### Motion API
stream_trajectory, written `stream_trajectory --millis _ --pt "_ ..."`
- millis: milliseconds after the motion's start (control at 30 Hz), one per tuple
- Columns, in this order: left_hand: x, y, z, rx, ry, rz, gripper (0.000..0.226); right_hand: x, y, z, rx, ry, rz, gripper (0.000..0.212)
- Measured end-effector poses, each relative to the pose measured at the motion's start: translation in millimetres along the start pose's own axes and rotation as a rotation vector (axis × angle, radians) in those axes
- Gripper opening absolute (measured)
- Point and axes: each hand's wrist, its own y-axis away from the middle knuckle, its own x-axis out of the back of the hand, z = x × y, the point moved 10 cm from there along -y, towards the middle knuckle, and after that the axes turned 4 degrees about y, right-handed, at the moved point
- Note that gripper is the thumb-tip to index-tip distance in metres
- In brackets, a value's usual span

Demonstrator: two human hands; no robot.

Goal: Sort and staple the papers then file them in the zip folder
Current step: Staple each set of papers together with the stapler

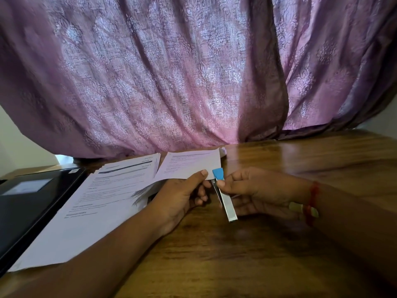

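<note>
Hands meet, stapler (right) beside papers

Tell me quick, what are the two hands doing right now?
Left hand: grips the corner of a small set of papers, thumb on top.
Right hand: pinches a blue and silver stapler at that same corner.

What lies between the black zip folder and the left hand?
In the head view, printed papers lie on the table between the zip folder and the left hand.
</note>
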Motion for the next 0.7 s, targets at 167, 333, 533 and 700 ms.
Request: stream_trajectory --millis 167,333,533,700 --pt "1.0 -0.2 0.0 -0.007 -0.004 -0.005 0.025 -1.5 2.8 -2.5 0.005 -0.047 -0.017 0.027" --pt "3.5 -1.4 -1.0 -0.011 -0.015 0.001 0.027 0.3 3.4 -1.3 -0.020 -0.096 0.004 0.025" --pt "3.8 -0.8 0.0 -0.028 -0.011 0.008 0.025 2.9 4.0 -1.1 -0.045 -0.113 0.020 0.032" --pt "2.7 -0.9 1.0 -0.036 -0.049 0.000 0.025 3.7 4.8 -1.1 -0.052 -0.120 0.060 0.033"
